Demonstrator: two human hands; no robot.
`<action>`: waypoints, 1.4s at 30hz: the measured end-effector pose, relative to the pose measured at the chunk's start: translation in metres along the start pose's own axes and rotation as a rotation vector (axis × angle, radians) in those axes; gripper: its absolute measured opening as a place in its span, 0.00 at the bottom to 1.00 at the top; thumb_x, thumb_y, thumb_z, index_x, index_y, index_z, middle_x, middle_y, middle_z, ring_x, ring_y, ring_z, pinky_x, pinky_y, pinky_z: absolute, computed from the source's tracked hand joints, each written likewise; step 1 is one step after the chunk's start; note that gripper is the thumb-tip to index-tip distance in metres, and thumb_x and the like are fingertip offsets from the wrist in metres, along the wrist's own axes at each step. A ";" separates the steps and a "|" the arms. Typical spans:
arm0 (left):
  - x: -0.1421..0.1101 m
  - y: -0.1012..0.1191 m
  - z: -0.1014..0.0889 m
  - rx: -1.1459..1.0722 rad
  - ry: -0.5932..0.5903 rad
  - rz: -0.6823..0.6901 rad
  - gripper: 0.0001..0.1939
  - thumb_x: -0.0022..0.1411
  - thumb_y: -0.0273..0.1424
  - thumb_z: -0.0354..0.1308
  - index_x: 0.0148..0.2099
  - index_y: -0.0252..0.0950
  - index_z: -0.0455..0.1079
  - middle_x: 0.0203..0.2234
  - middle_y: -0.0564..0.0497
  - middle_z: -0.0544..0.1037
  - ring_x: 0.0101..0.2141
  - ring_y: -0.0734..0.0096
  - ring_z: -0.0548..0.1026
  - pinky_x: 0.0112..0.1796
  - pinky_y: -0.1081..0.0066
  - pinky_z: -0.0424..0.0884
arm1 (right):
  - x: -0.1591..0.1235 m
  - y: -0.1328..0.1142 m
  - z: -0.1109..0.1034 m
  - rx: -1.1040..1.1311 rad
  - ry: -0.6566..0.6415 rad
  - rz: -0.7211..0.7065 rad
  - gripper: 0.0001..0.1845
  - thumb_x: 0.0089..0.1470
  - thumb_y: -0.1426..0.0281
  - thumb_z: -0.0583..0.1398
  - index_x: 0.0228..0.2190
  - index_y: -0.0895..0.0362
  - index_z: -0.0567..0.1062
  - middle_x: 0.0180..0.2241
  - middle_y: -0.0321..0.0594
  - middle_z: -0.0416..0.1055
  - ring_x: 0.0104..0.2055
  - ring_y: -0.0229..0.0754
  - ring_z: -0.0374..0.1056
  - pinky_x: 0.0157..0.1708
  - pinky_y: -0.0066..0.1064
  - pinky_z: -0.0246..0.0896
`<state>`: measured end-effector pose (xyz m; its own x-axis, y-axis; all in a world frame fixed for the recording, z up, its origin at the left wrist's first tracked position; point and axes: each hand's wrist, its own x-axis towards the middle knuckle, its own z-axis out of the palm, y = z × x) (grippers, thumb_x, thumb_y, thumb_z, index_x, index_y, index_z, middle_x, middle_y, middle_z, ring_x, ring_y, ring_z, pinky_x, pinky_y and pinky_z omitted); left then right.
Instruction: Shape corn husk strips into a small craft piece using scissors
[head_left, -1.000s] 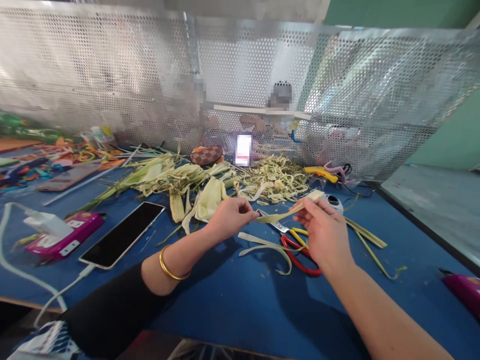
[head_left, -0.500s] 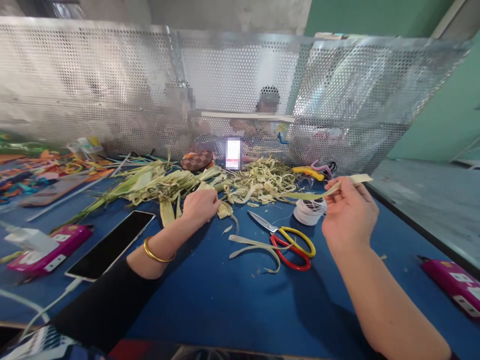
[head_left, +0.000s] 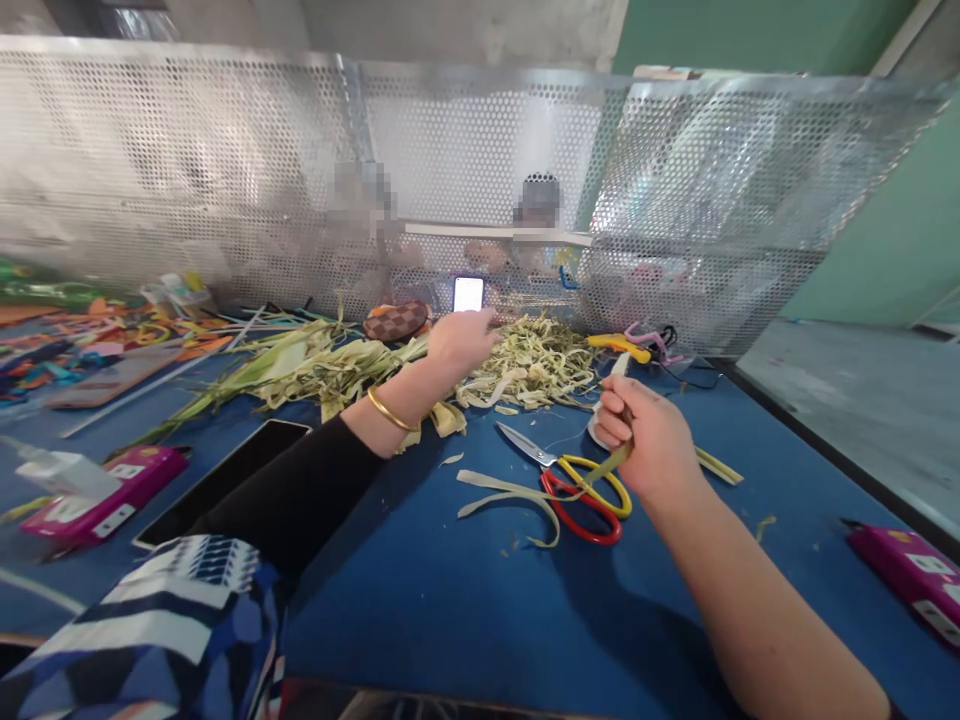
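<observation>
Corn-husk strip [head_left: 611, 465]: where is it just now?

It's in the right hand [head_left: 654, 435], raised above the blue tabletop [head_left: 465, 620]. A pale end pokes out above the fingers, and a greener end slants down below them toward the scissors [head_left: 550, 459].

How is that grip set?

Fingers curled in, thumb against them, closed around the strip.

And the left hand [head_left: 459, 340]?

It's over the near left edge of the pile of shredded husk [head_left: 544, 365], a gold bangle [head_left: 391, 411] at its wrist. Its back faces us, so I can't tell how far open that grip is or whether it has hold of anything.

What lies around the scissors?

They have one red and one yellow handle. Loose strips [head_left: 495, 490] lie beside them, one reaching onto the handles. A white spool [head_left: 598, 430] sits mostly hidden behind the right hand.

Anything by the left arm?

Whole husks [head_left: 300, 365] are heaped on its far side. A dark phone [head_left: 225, 480] lies partly under the sleeve [head_left: 315, 510], near a magenta power strip [head_left: 142, 490].
</observation>
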<state>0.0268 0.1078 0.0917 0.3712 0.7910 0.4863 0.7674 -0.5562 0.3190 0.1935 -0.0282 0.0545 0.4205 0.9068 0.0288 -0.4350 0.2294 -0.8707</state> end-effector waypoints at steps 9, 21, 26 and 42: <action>-0.116 0.037 0.019 -1.391 -0.337 -0.320 0.16 0.55 0.41 0.60 0.39 0.34 0.77 0.31 0.47 0.79 0.38 0.66 0.74 0.44 0.66 0.67 | -0.033 0.033 0.019 -0.301 -0.342 0.198 0.19 0.43 0.56 0.65 0.21 0.57 0.67 0.14 0.25 0.59 0.08 0.24 0.46 0.08 0.21 0.36; -0.158 0.025 0.008 -1.717 -0.155 -0.755 0.10 0.62 0.34 0.56 0.30 0.33 0.69 0.28 0.49 0.76 0.28 0.75 0.74 0.29 0.78 0.68 | -0.068 0.060 0.032 -0.425 -0.489 0.519 0.26 0.43 0.45 0.61 0.26 0.56 0.66 0.14 0.21 0.50 0.10 0.25 0.42 0.10 0.21 0.40; -0.142 0.014 -0.007 -1.901 -0.002 -0.944 0.11 0.66 0.25 0.46 0.30 0.34 0.64 0.16 0.59 0.62 0.18 0.82 0.66 0.31 0.75 0.72 | -0.072 0.063 0.028 -0.593 -0.605 0.389 0.26 0.51 0.46 0.55 0.23 0.57 0.67 0.14 0.24 0.46 0.14 0.28 0.41 0.13 0.22 0.37; -0.128 -0.024 -0.017 -1.791 -0.076 -1.109 0.09 0.67 0.27 0.47 0.32 0.32 0.63 0.14 0.63 0.51 0.10 0.87 0.48 0.11 0.82 0.41 | -0.022 0.033 0.002 -1.573 -0.520 -0.512 0.09 0.55 0.67 0.56 0.32 0.53 0.76 0.34 0.42 0.74 0.33 0.45 0.68 0.31 0.32 0.57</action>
<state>-0.0480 0.0159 0.0353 0.2732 0.8643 -0.4223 -0.5730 0.4988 0.6503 0.1681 -0.0400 0.0261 -0.1603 0.9406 0.2993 0.9112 0.2576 -0.3214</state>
